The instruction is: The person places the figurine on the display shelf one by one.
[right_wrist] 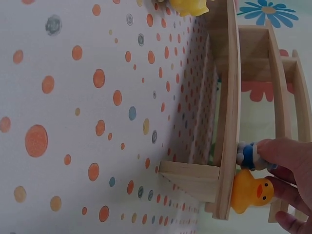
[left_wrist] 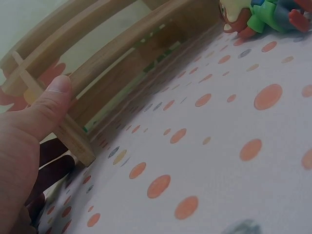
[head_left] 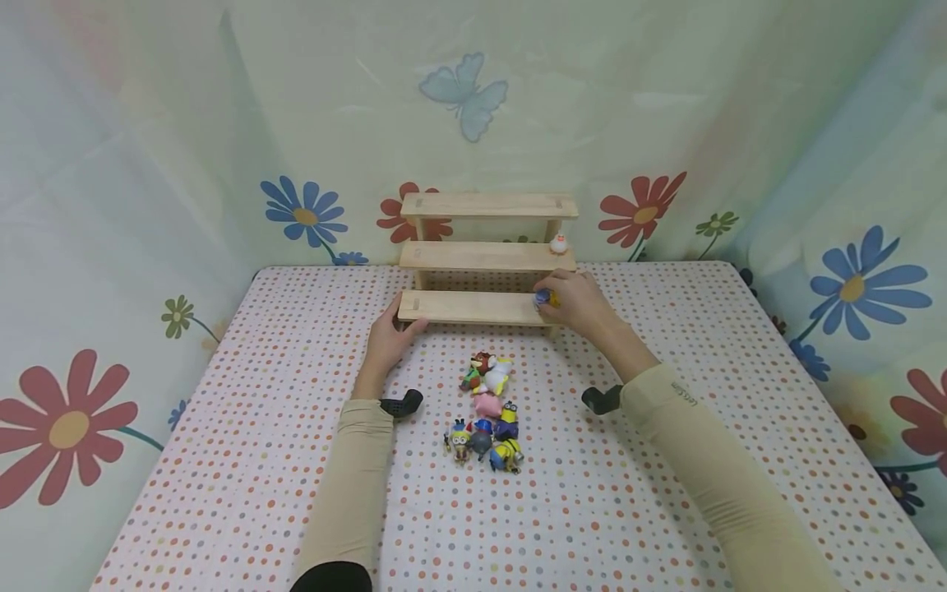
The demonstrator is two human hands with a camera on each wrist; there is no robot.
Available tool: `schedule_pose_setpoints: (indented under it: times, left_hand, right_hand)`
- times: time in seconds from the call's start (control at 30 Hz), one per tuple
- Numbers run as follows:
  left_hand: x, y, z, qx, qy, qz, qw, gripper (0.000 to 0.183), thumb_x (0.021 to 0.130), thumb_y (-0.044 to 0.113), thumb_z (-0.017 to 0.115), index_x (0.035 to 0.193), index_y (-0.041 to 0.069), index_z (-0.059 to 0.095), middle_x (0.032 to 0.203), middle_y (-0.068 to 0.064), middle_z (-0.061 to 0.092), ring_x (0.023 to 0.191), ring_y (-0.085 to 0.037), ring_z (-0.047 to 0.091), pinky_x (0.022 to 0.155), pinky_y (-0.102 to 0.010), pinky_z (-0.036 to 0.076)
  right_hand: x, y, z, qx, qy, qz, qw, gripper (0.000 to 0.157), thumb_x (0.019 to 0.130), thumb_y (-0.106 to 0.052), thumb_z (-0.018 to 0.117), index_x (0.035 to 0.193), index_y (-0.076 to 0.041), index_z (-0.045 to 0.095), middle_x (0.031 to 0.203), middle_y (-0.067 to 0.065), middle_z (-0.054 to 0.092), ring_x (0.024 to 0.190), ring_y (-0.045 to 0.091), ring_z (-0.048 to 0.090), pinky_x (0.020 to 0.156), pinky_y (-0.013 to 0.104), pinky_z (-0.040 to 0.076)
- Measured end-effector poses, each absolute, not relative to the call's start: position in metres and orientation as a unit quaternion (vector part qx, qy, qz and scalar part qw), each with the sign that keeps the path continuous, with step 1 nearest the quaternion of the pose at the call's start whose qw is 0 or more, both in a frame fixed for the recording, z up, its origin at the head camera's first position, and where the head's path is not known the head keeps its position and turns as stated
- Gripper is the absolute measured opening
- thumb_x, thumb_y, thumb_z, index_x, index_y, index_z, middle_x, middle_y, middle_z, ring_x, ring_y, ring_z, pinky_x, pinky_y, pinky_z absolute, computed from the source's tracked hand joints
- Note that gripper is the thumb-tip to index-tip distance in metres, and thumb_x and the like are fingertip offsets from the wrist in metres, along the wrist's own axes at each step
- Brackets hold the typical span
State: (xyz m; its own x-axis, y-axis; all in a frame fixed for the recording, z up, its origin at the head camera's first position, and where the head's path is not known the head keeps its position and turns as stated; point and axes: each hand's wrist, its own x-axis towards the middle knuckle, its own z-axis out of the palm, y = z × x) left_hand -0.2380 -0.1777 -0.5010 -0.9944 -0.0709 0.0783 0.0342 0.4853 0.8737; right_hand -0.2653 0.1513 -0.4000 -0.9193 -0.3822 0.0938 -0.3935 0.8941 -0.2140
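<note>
A three-tier wooden shelf stands at the back of the table. My left hand grips the left end of its lowest board, the thumb along the front edge and the fingers beside the end leg. Over the right end of that board, my right hand pinches a small blue-and-white figurine at the board's surface. Right beside it, a yellow rubber duck sits on the same board, with some fingers behind it. On the middle board's right end stands a small white toy.
Several toy figures lie in a group on the dotted tablecloth: a brown-headed figure in green, a white-and-yellow toy, a pink toy and several minion figures. A floral curtain hangs close behind the shelf.
</note>
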Motion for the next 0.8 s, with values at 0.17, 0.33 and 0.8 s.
schedule_pose_setpoints:
  times: [0.17,0.33,0.8]
  left_hand:
    - [-0.238,-0.177,-0.500,0.009,-0.861,-0.506,0.053,0.099,0.078,0.062,0.064,0.152,0.011,0.022,0.156,-0.008,0.029,0.143,-0.023,0.030,0.117,-0.036,0.029]
    - [-0.238,-0.177,-0.501,0.006,-0.862,-0.504,0.054,0.100,0.078,0.063,0.064,0.152,0.010,0.022,0.156,-0.008,0.029,0.143,-0.023,0.030,0.117,-0.036,0.029]
    - [-0.237,-0.178,-0.499,0.009,-0.860,-0.508,0.051,0.099,0.078,0.062,0.064,0.152,0.012,0.023,0.156,-0.006,0.029,0.143,-0.023,0.028,0.118,-0.037,0.027]
  right_hand:
    - [-0.264,0.150,-0.397,0.198,-0.975,0.103,0.016,0.033,0.085,-0.025,0.072,0.115,-0.012,0.067,0.126,0.012,0.060,0.116,0.031,0.055,0.101,0.053,0.038]
    - [-0.264,0.150,-0.396,0.198,-0.976,0.090,0.017,0.034,0.085,-0.027,0.072,0.115,-0.013,0.067,0.126,0.012,0.061,0.117,0.031,0.055,0.101,0.054,0.039]
    - [-0.251,0.146,-0.392,0.235,-0.963,0.088,0.095,0.027,0.084,-0.023,0.072,0.108,-0.011,0.069,0.112,0.010,0.064,0.107,0.031,0.058,0.097,0.054,0.043]
